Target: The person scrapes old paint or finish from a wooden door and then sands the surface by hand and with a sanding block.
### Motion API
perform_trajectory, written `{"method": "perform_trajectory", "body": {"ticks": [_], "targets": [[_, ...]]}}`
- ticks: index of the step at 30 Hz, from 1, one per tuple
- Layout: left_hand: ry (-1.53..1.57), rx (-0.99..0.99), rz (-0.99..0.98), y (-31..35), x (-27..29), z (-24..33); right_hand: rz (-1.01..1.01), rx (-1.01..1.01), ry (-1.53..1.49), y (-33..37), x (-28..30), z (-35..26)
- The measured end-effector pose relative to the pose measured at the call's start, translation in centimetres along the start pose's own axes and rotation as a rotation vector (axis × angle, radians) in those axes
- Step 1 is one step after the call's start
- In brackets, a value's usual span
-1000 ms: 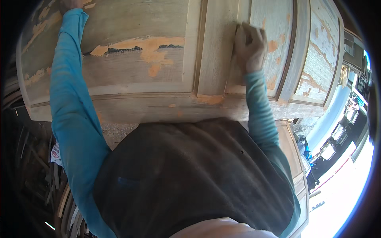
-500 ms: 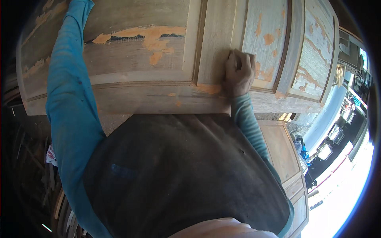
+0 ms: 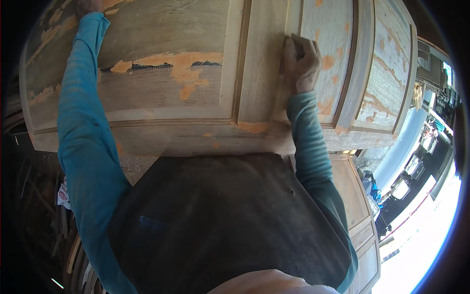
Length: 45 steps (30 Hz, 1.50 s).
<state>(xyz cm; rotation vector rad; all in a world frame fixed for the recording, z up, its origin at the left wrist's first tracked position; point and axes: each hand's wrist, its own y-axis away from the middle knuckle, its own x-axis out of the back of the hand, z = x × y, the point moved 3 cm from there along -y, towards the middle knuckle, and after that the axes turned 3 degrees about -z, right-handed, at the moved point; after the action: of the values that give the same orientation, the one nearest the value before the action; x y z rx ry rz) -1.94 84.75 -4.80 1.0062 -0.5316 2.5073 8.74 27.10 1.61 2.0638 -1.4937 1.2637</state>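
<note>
**Hand on the door's middle stile**

My right hand (image 3: 299,63) was closed over a small dark sanding pad (image 3: 293,43), pressed flat on the panelled wooden door (image 3: 166,93) lying crosswise before me. My left hand (image 3: 90,6) rested at its far edge; its grip I couldn't tell.

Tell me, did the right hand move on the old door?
Yes. The right hand slid along the door's upright strip, nearer its bottom rail and back.

Matt, worn wooden door (image 3: 196,93) with flaking pale paint, bare orange patches; teal cloth sleeves (image 3: 83,147).
</note>
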Motion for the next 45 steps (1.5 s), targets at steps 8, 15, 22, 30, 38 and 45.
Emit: {"method": "perform_trajectory", "body": {"ticks": [8, 15, 22, 30, 38, 45], "targets": [[0.2, 0.135, 0.017, 2.4, 1.0, 0.3, -0.038, 0.141, 0.035, -5.7, -2.8, 1.6], [-0.25, -0.178, -0.056, -1.7, 1.0, -1.6, -0.027, -0.03, -0.08, -33.1, -9.2, 4.2], [-0.303, -0.495, 0.033, -0.4, 1.8, -5.1, -0.044, 0.159, 0.015, -7.8, -3.1, 2.3], [0.009, 0.069, 0.008, 2.0, 0.9, 1.5, 0.044, 0.187, 0.098, -31.9, -10.9, 7.3], [-0.044, 0.087, 0.016, 2.1, 2.3, 1.0, 0.033, 0.356, 0.269, -25.0, -11.3, 5.5], [-0.073, 0.092, 0.014, 1.7, 0.7, 0.1, 0.044, 0.08, 0.118, -4.2, -2.2, 0.8]]}}
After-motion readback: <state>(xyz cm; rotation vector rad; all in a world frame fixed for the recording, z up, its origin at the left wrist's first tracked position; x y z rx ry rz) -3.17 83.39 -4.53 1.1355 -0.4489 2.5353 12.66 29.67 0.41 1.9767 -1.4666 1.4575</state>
